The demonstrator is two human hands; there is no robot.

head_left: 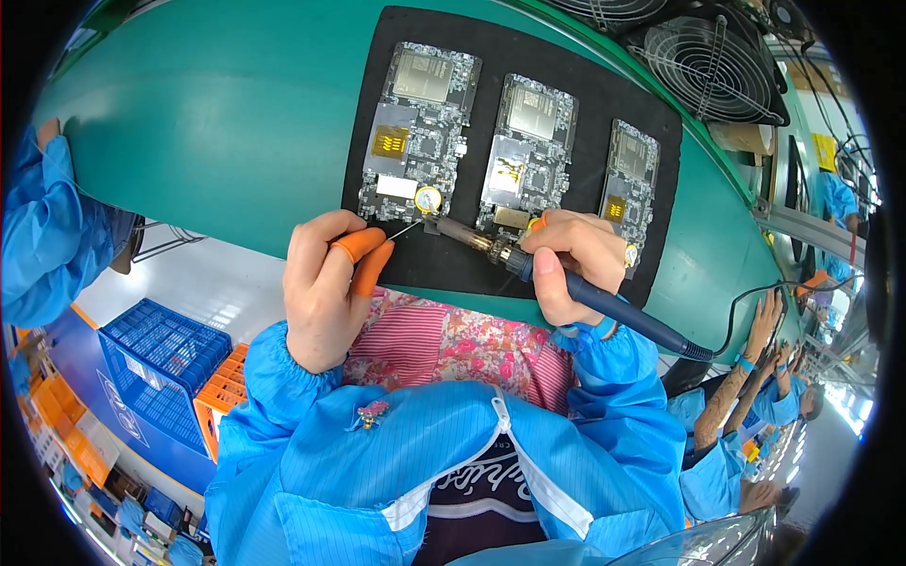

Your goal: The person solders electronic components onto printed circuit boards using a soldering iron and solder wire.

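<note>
My left hand (324, 288) wears orange finger cots and pinches a thin length of solder wire (406, 229), pointed at the lower edge of the left circuit board (439, 123). From the other side, my right hand (580, 255) grips a soldering iron (628, 323) by its dark blue handle. The iron's tip meets or nearly meets the wire just below a round coin cell (427, 199); exact contact is too small to tell. Two similar boards lie to the right, a middle circuit board (540, 151) and a right circuit board (627, 179), the middle one partly behind my right hand.
All three boards rest on a black mat (415, 269) on a green table (217, 132). Fans with wire guards (708, 66) stand at the far right. The iron's cord (741, 316) runs off right. Co-workers' arms (722, 406) are at right; a blue crate (160, 349) sits lower left.
</note>
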